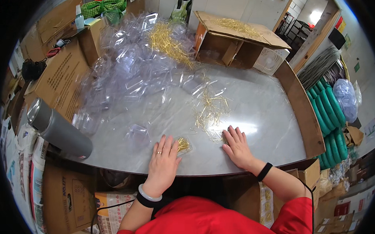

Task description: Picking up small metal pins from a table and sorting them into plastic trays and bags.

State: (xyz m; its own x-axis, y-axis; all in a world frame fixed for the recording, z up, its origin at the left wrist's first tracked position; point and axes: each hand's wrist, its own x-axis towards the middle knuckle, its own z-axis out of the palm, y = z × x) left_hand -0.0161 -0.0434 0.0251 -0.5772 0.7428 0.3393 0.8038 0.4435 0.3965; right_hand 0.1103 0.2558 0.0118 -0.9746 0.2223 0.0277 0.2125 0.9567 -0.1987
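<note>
My left hand [163, 159] lies with its fingers stretched out near the table's front edge. Against its right side is a small clear plastic box [183, 145] holding a bunch of gold wire pieces. My right hand [237, 147] rests on the tabletop with its fingers extended, its fingertips beside loose gold wire pieces [212, 108] that trail away toward the back. What lies under its fingertips is partly hidden. One empty clear plastic box [138, 135] sits on the table beyond my left hand.
A large heap of clear plastic boxes [128, 65] fills the back left of the grey table [261, 102], with a gold wire pile [168, 39] on top. A grey thermos [60, 129] stands at left. A cardboard shelf [230, 49] and small white fan [270, 60] stand at the back.
</note>
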